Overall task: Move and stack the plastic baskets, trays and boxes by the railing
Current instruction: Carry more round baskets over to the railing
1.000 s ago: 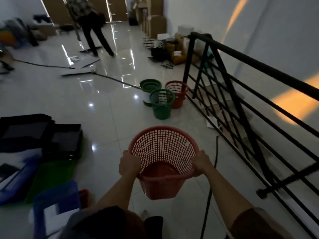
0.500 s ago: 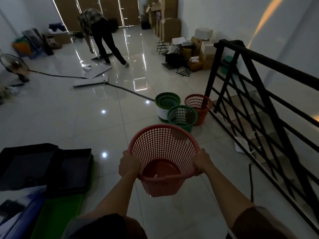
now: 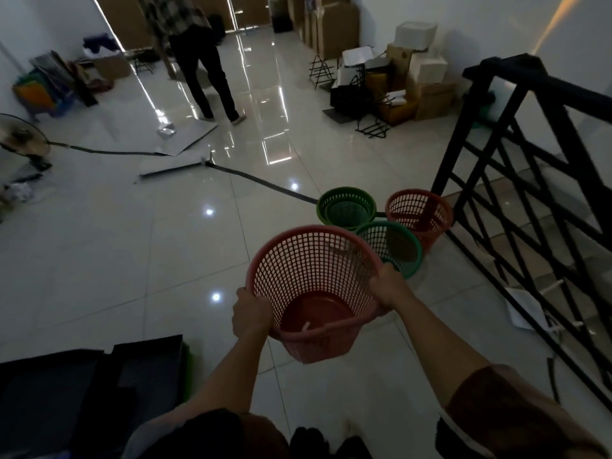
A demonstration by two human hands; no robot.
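A red mesh basket [image 3: 314,286] is held in the air in front of the body, above the pale tiled floor [image 3: 132,253], its open mouth tilted up toward the camera so that the solid red bottom is seen inside. It is carried between the two hands, each at the rim on opposite sides. The left hand [image 3: 250,314] is curled round the near-left rim, fingers wrapped over the edge. The right hand [image 3: 392,291] is clamped on the right rim, thumb inside the mesh wall and fingers outside.

Just beyond the basket, three more baskets are set on the floor near the black railing [image 3: 530,180]: a green basket [image 3: 394,248] nearest, partly hidden behind the held rim; a second green basket [image 3: 346,207] with another green one nested in it; and a red basket [image 3: 419,213] closest to the railing post.

Dark flat trays [image 3: 82,389] are seen at lower left. Farther off, a standing person [image 3: 195,54], a fan [image 3: 20,137] and stacked cardboard boxes [image 3: 410,81] are visible.
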